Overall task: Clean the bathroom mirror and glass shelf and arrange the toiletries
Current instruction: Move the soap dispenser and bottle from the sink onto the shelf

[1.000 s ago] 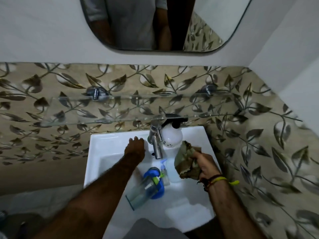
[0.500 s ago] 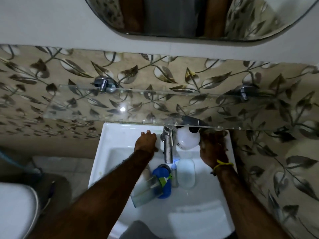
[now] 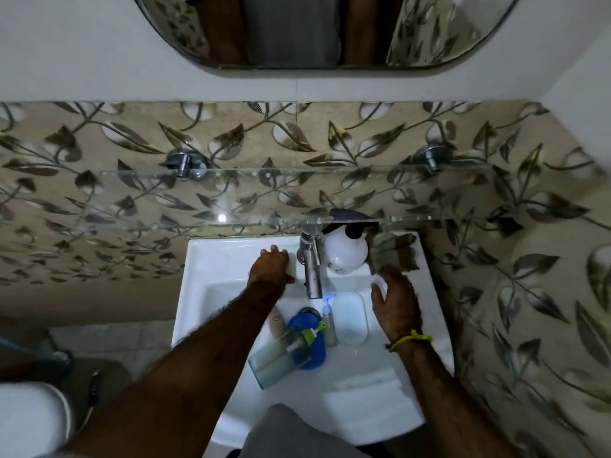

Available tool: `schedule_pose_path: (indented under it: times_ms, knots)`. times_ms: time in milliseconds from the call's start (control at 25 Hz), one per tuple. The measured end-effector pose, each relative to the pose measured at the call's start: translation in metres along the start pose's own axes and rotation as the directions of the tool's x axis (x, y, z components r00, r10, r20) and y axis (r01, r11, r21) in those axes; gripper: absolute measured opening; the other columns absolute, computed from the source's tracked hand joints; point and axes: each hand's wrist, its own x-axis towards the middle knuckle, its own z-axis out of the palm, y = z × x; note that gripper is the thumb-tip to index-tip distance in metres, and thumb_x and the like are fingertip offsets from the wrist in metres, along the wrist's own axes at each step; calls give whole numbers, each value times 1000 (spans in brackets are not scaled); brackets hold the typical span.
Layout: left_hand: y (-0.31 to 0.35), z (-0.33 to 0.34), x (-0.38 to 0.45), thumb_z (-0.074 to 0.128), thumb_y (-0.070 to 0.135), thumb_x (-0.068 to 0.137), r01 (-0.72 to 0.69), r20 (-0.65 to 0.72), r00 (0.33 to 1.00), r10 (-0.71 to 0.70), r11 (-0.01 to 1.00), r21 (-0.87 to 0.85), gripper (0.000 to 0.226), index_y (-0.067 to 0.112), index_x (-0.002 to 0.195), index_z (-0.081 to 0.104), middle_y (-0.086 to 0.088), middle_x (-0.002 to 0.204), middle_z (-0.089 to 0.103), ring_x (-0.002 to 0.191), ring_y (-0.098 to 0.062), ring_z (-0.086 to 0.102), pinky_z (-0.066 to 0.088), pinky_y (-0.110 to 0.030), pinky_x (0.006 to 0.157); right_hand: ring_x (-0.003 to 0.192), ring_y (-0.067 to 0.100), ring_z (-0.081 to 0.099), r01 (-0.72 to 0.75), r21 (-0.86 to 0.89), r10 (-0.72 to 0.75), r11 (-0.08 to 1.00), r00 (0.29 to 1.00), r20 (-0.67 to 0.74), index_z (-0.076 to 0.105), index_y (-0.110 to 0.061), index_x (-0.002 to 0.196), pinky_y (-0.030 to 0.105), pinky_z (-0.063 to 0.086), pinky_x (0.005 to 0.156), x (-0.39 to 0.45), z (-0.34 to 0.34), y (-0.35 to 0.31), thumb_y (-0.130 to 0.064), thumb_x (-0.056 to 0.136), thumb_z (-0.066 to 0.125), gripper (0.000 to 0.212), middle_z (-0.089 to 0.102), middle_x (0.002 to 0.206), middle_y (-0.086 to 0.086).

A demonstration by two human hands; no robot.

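Shelf top: the glass shelf [image 3: 231, 196] lies bare along its length.
Below shelf: tap [image 3: 310, 259], spray bottle [image 3: 345, 256] and cloth [image 3: 393, 252] crowd the sink's [image 3: 198, 285] back ledge.
Basin: toiletries [image 3: 297, 338] fill the centre; bare rim to the left.

the mirror [image 3: 324, 28] is cut off above; the spray bottle [image 3: 345, 256] sits half under the shelf [image 3: 231, 200].

No readable text, small tube [image 3: 277, 322] marking — too blurred
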Motion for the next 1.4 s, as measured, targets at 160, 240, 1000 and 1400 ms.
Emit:
schedule_pose_path:
  times_ms: [160,240,1000,1400]
  knots:
    - [-7,-10,-3,64,26,93,-51,28,998,50,998,39,65,6,147,34,-21,153,29,135,-39,38,33,-40,110,102,38,66,-111,38,109,993,992,59,73,-2,106,43,53,91,-62,4,-4,-12,84,72,24,73,106,17]
    - [-15,-12,-9,59,23,96,-109,86,991,105,993,37,72,8,154,19,-21,160,15,144,-40,25,26,-39,116,100,36,67,-128,22,125,992,987,97,74,-3,105,43,54,90,-75,3,-4,-14,86,70,22,74,104,16]
    - [-96,116,-144,36,37,104,-98,-160,987,15,845,-526,43,16,138,50,-12,128,65,118,-32,59,47,-38,99,114,38,59,-290,-122,310,949,926,214,65,-3,120,42,45,100,-160,41,-55,-4,92,52,31,67,118,20]
    - [-66,106,-146,35,60,98,-25,6,999,32,868,-497,56,18,129,53,-10,120,67,108,-30,62,47,-35,90,92,42,63,-180,-188,225,965,940,255,63,1,84,40,46,73,-106,34,-60,-26,97,55,31,69,90,23]
